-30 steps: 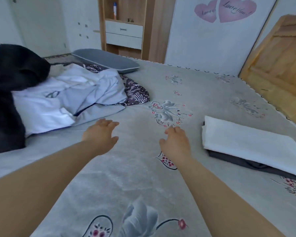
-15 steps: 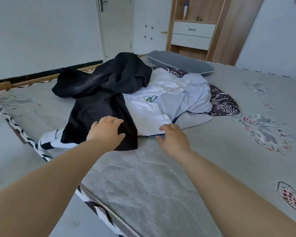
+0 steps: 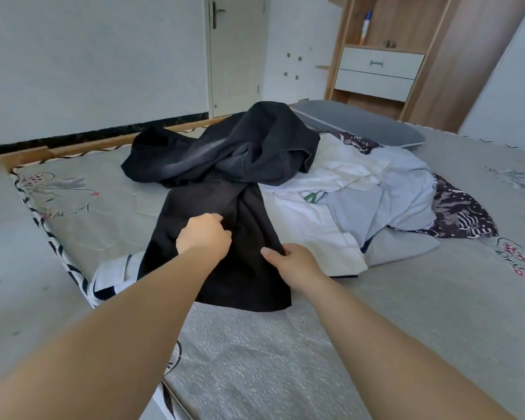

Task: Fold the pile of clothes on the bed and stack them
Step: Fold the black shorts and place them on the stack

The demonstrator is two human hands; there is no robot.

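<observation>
A pile of clothes lies on the grey bed (image 3: 285,359). Nearest me is a black garment (image 3: 243,286) spread flat. My left hand (image 3: 203,234) pinches its cloth near the middle, fingers curled. At the garment's right edge my right hand (image 3: 288,262) grips the cloth with thumb on top. Behind lie dark grey washed jeans (image 3: 240,147), a white shirt (image 3: 315,225), a pale blue garment (image 3: 400,195) and a dark patterned one (image 3: 464,213). A black-and-white striped piece (image 3: 109,274) sticks out under the black garment.
The bed's left edge (image 3: 52,237) runs close beside the pile, with floor beyond. A grey pillow (image 3: 361,122) lies behind the clothes. A wooden cabinet with white drawers (image 3: 376,71) and a door (image 3: 237,53) stand at the back.
My view swung left from the folded stack to the pile. Both hands reached forward from the bare bed onto the black garment and took hold of it.
</observation>
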